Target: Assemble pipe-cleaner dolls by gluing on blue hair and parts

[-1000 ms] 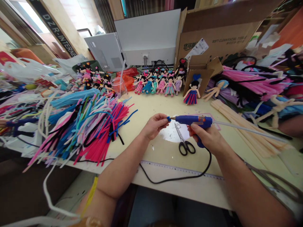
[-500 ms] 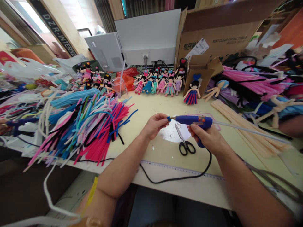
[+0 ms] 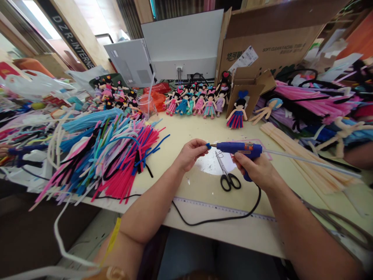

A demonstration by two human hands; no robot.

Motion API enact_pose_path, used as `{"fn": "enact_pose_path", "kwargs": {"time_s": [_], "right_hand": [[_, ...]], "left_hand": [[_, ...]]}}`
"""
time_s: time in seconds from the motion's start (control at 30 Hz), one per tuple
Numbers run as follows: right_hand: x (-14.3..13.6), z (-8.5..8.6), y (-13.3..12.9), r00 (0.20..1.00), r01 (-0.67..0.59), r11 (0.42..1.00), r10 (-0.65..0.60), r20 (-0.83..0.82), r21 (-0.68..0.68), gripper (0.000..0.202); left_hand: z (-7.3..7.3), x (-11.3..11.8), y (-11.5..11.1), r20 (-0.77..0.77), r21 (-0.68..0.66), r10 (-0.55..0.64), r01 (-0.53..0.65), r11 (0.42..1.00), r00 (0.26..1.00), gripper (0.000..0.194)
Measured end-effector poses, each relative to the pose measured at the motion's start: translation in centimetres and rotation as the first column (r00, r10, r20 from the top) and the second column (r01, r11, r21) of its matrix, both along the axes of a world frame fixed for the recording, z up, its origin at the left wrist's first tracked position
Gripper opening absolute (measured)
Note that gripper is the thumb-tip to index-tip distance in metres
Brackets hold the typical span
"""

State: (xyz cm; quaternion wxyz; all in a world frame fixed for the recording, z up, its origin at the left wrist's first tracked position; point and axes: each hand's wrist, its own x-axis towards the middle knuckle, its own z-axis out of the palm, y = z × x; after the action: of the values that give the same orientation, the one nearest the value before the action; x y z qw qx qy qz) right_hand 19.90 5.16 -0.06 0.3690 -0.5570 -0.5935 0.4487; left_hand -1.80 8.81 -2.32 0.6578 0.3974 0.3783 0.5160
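Observation:
My right hand point(image 3: 251, 165) is wrapped round the handle of a blue glue gun point(image 3: 236, 148), which points left. A long clear glue stick point(image 3: 309, 161) runs out of its back end. Between the fingertips of my left hand point(image 3: 192, 153) is a small blue fuzzy piece point(image 3: 208, 146), its exact shape too small to tell. The gun's nozzle touches or nearly touches this piece. Black-handled scissors point(image 3: 229, 177) lie on the table just under the gun.
Colourful pipe cleaners point(image 3: 116, 155) are heaped at left. Several small dolls point(image 3: 199, 103) stand at the back, with one blue-and-red doll point(image 3: 236, 114) by a cardboard box point(image 3: 262, 46). Beige strips point(image 3: 300, 155) and large shears point(image 3: 338, 221) lie at right. A black cord point(image 3: 204, 222) loops along the front edge.
Almost nothing differs. Both hands, the glue gun and the blue piece hold nearly the same place, with only a very slight shift of the view.

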Motion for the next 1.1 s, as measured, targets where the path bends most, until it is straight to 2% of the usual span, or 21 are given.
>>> {"fn": "enact_pose_path", "kwargs": {"time_s": [0.27,1.1], "right_hand": [[-0.24,0.45,-0.17,1.000,0.006,1.000,-0.006,0.001,0.007,0.034],[-0.10,0.40,-0.12,0.999,-0.009,1.000,0.008,0.039,0.019,0.036]], "left_hand": [[0.12,0.03,-0.05,-0.009,0.002,0.001,-0.001,1.000,1.000,0.027],[0.04,0.03,-0.04,-0.005,-0.003,0.005,-0.005,1.000,1.000,0.027]]}}
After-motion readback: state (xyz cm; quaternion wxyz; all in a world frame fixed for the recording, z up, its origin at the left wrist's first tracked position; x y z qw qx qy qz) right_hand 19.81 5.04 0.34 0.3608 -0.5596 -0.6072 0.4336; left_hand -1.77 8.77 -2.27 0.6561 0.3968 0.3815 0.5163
